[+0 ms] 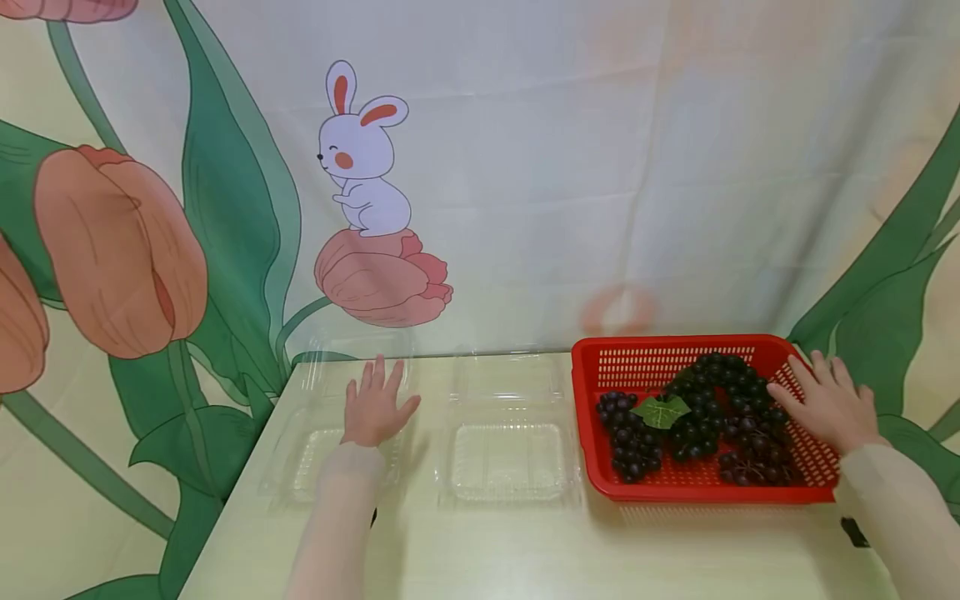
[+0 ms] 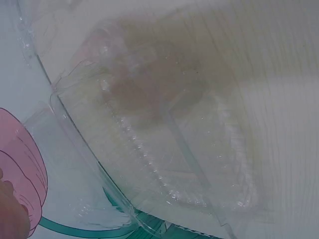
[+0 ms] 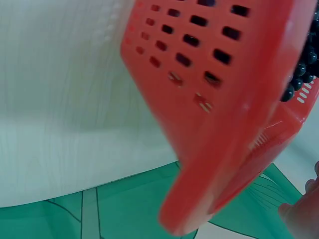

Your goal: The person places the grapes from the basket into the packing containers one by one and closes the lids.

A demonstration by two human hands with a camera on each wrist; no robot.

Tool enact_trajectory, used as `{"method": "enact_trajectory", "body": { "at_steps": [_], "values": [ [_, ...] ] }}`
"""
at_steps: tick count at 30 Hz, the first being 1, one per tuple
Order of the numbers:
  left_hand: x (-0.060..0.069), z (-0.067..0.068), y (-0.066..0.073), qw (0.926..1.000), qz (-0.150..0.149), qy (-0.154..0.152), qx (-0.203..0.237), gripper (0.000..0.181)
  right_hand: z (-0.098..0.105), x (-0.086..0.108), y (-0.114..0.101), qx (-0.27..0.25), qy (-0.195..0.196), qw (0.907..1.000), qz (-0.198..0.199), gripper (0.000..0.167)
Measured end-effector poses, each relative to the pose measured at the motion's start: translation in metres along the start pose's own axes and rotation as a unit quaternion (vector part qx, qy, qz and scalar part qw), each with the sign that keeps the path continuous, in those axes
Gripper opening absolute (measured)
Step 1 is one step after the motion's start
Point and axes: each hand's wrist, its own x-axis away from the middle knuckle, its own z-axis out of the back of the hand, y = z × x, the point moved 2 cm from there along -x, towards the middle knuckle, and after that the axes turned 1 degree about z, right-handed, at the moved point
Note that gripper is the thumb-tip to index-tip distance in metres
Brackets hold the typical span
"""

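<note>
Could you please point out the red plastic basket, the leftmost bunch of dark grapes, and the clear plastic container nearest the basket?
Red perforated plastic basket [image 1: 697, 493]: head view, near rim.
Leftmost bunch of dark round grapes [image 1: 636, 440]: head view, middle of the bunch.
Clear rectangular plastic container [image 1: 508, 462]: head view, floor of its base.

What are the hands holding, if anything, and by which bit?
Nothing is held. The left hand is open over a clear box, and the right hand is open over the basket's edge.

Left hand [image 1: 377, 408]: fingers spread, thumb pointing inward. Right hand [image 1: 831, 404]: fingers apart, thumb inward, slanting leftward. Left forearm [image 1: 336, 521], right forearm [image 1: 900, 508]: sleeved, extended forward.
</note>
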Motion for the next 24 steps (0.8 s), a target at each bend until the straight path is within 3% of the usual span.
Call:
{"method": "enact_trajectory", "body": {
  "at_steps": [6, 15, 24],
  "values": [
    [0.005, -0.004, 0.002, 1.0, 0.004, -0.003, -0.001, 0.07, -0.004, 0.008, 0.004, 0.004, 0.009, 1.0, 0.0, 0.078],
    [0.011, -0.012, 0.002, 1.0, -0.001, -0.002, 0.007, 0.07, -0.004, 0.012, 0.01, 0.01, -0.009, 0.9999, -0.001, 0.081],
    [0.016, -0.016, 0.009, 0.9998, -0.016, 0.006, 0.009, 0.069, 0.004, 0.016, 0.006, -0.039, -0.022, 0.999, 0.009, 0.075]
  ]
}}
